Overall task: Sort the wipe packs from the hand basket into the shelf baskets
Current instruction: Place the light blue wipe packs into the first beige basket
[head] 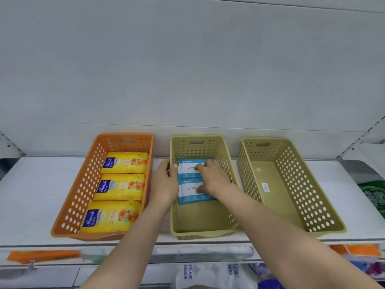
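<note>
The orange basket and the two olive baskets look like moulded plastic, perforated, with a dull sheen. The yellow wipe packs and blue-and-white wipe packs wear glossy printed film. The white shelf is smooth and matt

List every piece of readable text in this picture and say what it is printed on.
"Fresh": blue label on each of three yellow packs in the orange basket.
"800": white bag below the shelf.
Blue-and-white packs, sticker in the right basket, green bag: print too blurred to read.
</note>
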`<state>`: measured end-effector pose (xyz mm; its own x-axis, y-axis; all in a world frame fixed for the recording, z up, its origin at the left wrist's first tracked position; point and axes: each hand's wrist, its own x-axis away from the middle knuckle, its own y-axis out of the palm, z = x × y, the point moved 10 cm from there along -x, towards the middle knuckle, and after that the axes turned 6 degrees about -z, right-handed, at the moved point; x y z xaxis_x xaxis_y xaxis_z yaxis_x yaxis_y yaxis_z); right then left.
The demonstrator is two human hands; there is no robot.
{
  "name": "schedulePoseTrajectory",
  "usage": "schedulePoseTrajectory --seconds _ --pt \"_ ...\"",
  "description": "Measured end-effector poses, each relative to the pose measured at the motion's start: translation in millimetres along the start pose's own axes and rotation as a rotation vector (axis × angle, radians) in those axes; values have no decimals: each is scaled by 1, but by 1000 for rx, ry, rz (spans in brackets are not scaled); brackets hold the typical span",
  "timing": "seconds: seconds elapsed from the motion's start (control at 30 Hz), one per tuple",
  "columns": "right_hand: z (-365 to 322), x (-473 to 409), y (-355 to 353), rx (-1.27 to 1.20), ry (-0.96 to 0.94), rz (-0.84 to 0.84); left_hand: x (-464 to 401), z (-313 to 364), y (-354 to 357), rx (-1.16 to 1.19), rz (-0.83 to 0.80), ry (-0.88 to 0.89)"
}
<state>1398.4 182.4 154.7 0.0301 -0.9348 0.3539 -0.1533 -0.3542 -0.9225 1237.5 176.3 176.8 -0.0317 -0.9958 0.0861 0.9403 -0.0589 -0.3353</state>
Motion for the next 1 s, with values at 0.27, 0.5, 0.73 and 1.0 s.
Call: schedulePoseTrajectory --seconds 0.27,0.5,0.73,1.0 --pt "6 -2 5 -12 52 -49 2 3 -2 -63 27 -2" --pt "-4 -6 11 29 -22 -87 3 8 -5 -157 41 18" --pt "-21 -3 -40 -16 -42 -53 4 40 -30 -286 -53 -3" --pt "-132 64 -170 -127 -264 326 40 92 -187 -507 158 250"
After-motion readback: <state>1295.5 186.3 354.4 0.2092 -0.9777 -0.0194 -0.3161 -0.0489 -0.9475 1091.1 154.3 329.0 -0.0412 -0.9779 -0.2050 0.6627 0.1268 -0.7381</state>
